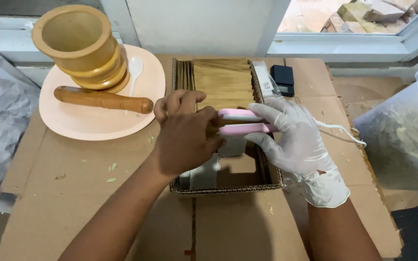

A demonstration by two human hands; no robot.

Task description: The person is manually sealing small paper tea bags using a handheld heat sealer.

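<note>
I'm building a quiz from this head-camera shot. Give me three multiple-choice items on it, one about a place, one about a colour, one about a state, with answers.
1. Where does the wooden pestle lie?
A. On the peach plate, in front of the mortar
B. Inside the cardboard tray
C. On the window sill

2. What colour is the clamp-like tool held over the cardboard tray?
A. Black
B. Pink
C. Green

3. Which hand wears a glove?
A. Both
B. Only the left hand
C. Only the right hand

Answers:
1 A, the pestle rests on the plate's face beside the white spoon.
2 B, both of the tool's arms are pink, and a white cord trails from it.
3 C, the right hand is in a white glove, the left is bare.
</note>
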